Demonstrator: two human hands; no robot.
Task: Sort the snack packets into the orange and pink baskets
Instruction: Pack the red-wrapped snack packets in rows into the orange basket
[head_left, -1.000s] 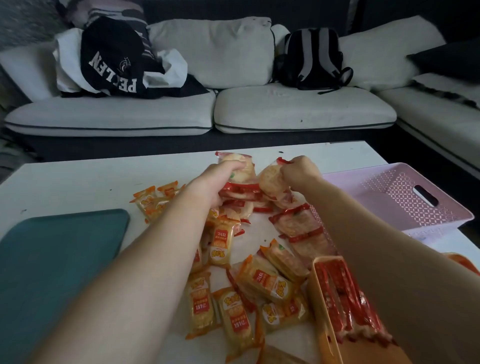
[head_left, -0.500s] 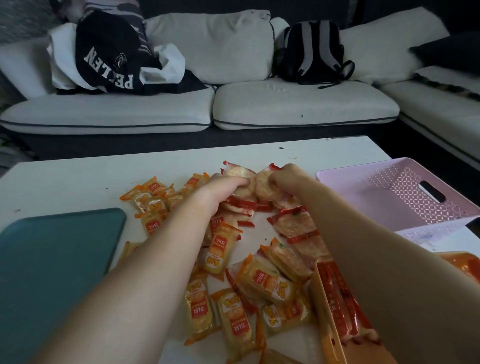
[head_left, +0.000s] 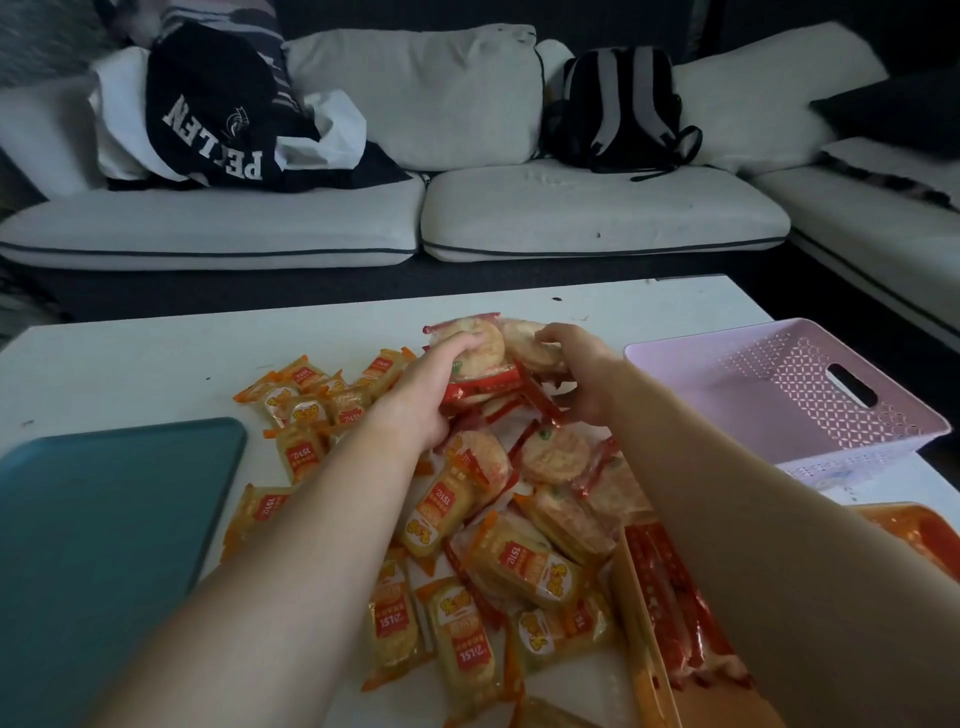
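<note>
Two hands are in the heap at once. Your left hand (head_left: 428, 397) has its fingers curled over a red-edged packet (head_left: 480, 364) of round crackers, gripping it at the far end of the pile. Your right hand (head_left: 584, 376) is just beside it, fingers hooked round a second red-edged packet (head_left: 527, 345), and the two packets touch between your hands. Back towards you, under both wrists, the loose packets (head_left: 524, 566) lie heaped on the white table (head_left: 156, 364). The orange ones lie mostly beneath and left of your left forearm, the red-edged ones closer to your right. Out to the right of your right hand sits the pink basket (head_left: 779, 395), apart from the pile. The orange basket (head_left: 644, 623) is under your right forearm, close to you, with red-edged packets (head_left: 675, 613) lying in it. Left of your left forearm lies a teal tray (head_left: 104, 519). Beyond both hands runs a pale sofa (head_left: 571, 218) with a dark backpack (head_left: 618, 109) on it.
</note>
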